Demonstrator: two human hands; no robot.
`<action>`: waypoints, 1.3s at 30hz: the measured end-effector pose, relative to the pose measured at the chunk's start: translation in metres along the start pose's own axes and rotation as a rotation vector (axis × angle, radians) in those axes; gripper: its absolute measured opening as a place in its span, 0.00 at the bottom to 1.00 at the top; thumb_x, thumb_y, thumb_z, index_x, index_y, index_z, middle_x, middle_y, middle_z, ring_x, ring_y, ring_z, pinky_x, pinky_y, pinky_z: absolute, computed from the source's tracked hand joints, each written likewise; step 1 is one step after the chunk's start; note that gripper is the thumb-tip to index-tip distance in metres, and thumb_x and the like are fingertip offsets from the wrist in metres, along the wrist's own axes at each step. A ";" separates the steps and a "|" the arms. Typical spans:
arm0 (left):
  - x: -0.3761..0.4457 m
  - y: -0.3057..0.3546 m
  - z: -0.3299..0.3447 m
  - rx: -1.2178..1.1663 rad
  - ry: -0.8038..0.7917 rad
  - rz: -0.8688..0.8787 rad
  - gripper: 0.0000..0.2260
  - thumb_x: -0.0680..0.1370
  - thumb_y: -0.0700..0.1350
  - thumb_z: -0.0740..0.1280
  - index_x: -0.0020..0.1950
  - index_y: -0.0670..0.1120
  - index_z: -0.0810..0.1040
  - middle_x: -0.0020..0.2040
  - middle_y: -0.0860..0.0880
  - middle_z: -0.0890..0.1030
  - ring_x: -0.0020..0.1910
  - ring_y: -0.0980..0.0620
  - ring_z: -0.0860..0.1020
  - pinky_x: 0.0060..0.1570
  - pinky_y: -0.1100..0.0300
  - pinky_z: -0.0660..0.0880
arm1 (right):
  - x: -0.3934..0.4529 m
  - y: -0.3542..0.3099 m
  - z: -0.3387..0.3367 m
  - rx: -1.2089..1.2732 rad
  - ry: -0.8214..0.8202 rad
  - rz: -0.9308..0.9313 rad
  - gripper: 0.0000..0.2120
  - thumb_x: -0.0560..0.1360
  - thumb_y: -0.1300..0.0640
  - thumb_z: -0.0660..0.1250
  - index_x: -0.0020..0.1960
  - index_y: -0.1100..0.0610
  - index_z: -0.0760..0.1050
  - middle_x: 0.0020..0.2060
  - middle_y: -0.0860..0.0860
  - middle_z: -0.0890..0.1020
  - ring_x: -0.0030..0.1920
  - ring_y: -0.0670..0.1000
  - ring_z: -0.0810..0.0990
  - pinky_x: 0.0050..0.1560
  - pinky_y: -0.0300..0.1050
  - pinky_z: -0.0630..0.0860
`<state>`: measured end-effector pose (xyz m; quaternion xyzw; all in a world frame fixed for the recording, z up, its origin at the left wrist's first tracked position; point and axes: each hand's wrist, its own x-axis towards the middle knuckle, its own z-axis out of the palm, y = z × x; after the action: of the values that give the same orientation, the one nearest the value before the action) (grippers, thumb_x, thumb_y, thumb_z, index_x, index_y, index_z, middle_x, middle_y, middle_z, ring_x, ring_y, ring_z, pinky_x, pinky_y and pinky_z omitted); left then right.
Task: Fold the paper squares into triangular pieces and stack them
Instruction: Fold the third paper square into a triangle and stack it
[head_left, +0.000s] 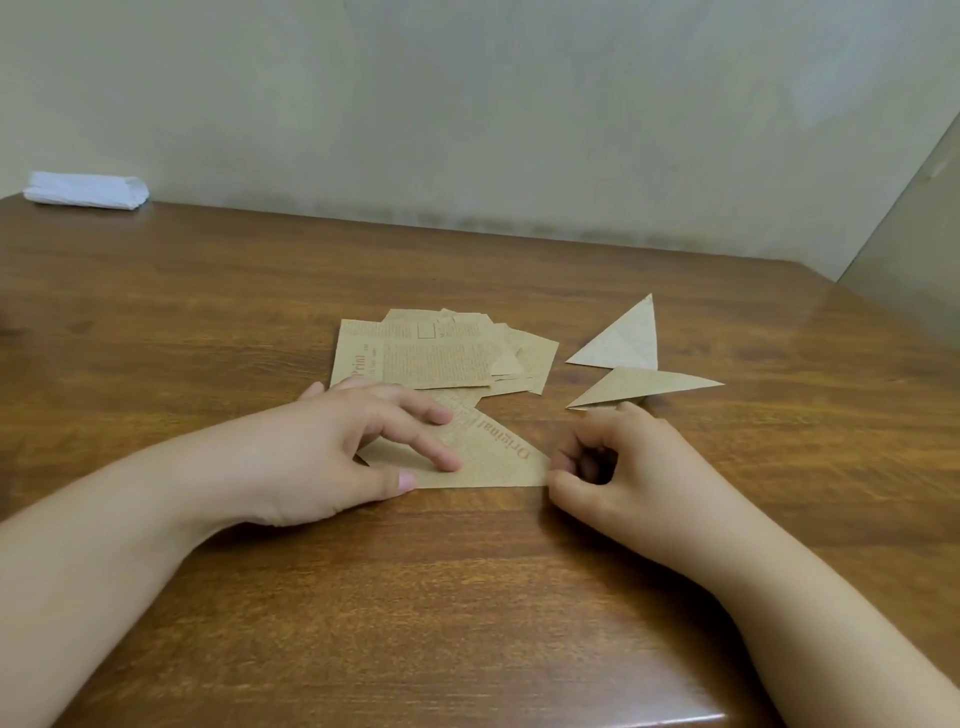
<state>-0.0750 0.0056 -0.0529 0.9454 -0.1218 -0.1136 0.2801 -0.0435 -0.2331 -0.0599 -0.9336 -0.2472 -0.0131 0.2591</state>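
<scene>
At the centre of the frame a folded triangle of tan printed paper lay flat on the wooden worktop, the word "Original" running along its slanted right edge. The left hand rested on the triangle's left part, fingers extended and pressing the paper down, the thumb lying along its lower edge. The right hand sat at the triangle's right tip with its fingers curled, thumb and fingertips pinching that corner. Just above the triangle, touching its upper edge, a loose pile of unfolded paper squares overlapped one another at uneven angles. To the right of the pile, two finished triangles lay apart from it: the upper triangle pointed up, and the lower triangle lay just below it, long and flat, its near corner close to the right hand's knuckles. In the upper left of the frame a white folded wad sat against the wall.
</scene>
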 end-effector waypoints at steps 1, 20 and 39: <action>0.000 0.000 0.000 -0.001 0.003 0.004 0.15 0.77 0.49 0.66 0.51 0.73 0.76 0.60 0.80 0.64 0.63 0.79 0.53 0.75 0.47 0.43 | -0.001 0.001 -0.002 -0.001 -0.003 0.010 0.06 0.70 0.53 0.67 0.34 0.51 0.75 0.31 0.46 0.75 0.45 0.41 0.70 0.46 0.37 0.62; 0.001 0.002 0.010 0.059 0.105 -0.026 0.11 0.75 0.54 0.66 0.52 0.71 0.75 0.66 0.73 0.56 0.64 0.70 0.50 0.74 0.49 0.39 | -0.003 0.013 -0.013 0.035 0.247 -0.022 0.03 0.69 0.54 0.66 0.36 0.49 0.75 0.35 0.43 0.76 0.43 0.41 0.74 0.42 0.28 0.66; 0.000 0.009 0.023 0.155 0.202 0.368 0.20 0.67 0.65 0.60 0.53 0.60 0.80 0.51 0.66 0.77 0.57 0.70 0.68 0.59 0.74 0.60 | 0.005 0.005 0.003 -0.056 -0.072 -0.288 0.14 0.69 0.39 0.62 0.49 0.44 0.75 0.49 0.38 0.76 0.56 0.42 0.76 0.53 0.39 0.73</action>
<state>-0.0829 -0.0135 -0.0665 0.9325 -0.2721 0.0444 0.2335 -0.0370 -0.2331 -0.0647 -0.8953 -0.3871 -0.0235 0.2192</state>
